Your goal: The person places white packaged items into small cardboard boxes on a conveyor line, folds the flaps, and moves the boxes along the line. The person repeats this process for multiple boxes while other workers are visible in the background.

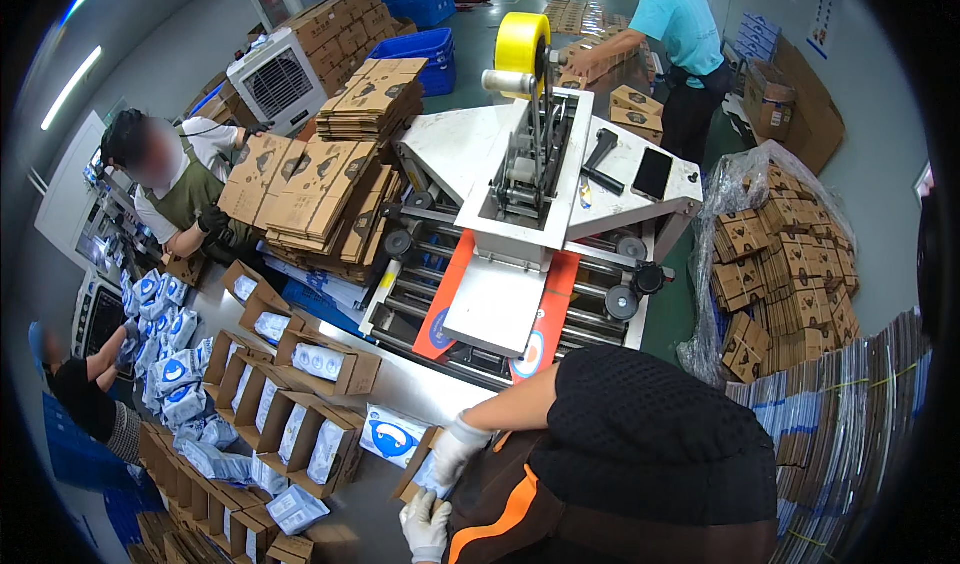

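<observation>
At the lower middle is a small brown cardboard box (405,487) with a pale blue and white packet (432,476) in its opening. My right hand (459,451), in a white glove, is closed over the packet at the box's upper end. At the near end of the box, my left hand (425,527), gloved too, has its fingers bent round the edge; part of its grip is hidden. Just left of my hands lies a white packet with a blue print (393,435). Beside it stand rows of open boxes (330,449), many holding similar packets.
A carton sealing machine (495,304) with rollers and yellow tape stands ahead. Flattened cartons (320,189) are piled behind the table, more under plastic film (785,264) at right. Loose packets (180,369) heap at left. Co-workers stand at left and far right.
</observation>
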